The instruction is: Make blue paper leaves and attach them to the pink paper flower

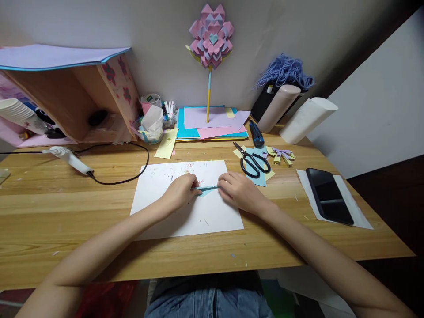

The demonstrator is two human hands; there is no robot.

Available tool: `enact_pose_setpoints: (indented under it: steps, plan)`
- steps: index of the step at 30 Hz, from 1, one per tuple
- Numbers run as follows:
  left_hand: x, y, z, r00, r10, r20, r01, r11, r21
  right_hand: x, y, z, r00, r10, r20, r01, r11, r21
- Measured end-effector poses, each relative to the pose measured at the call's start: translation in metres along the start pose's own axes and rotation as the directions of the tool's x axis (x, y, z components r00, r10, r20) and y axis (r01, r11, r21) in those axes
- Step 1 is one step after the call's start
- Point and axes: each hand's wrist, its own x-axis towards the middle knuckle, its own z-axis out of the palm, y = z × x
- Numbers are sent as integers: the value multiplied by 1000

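Note:
A small light-blue folded paper piece (207, 190) lies on a white sheet (187, 216) in the middle of the wooden desk (66, 212). My left hand (181, 191) pinches its left end, fingers curled closed. My right hand (236, 191) pinches its right end, fingers also closed. Both hands rest on the white sheet, with the paper stretched between them.
Black scissors (253, 162) lie on paper scraps right of my hands, a glue gun (71, 160) with cord at left, a black phone (329, 195) at right. Coloured paper stack (212, 123), a paper flower (212, 35) on the wall, rolls (308, 119) and a wooden shelf (73, 101) line the back.

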Motion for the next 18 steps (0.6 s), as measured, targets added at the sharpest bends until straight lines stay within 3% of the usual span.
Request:
enact_pose_setpoints:
  steps: [3, 7, 13, 18]
  plan:
    - [-2, 2, 2, 994, 83, -69, -78, 995, 61, 13, -7, 2, 993, 113, 13, -113, 969, 218]
    - [-5, 7, 5, 972, 167, -165, -137, 974, 181, 21, -7, 8, 988, 142, 54, -152, 914, 375]
    - [-6, 11, 2, 976, 164, -146, -145, 981, 129, 14, -4, 9, 985, 169, -39, -138, 899, 415]
    - [-8, 14, -2, 963, 233, -136, -221, 971, 93, 8, -4, 6, 977, 148, -155, -85, 930, 357]
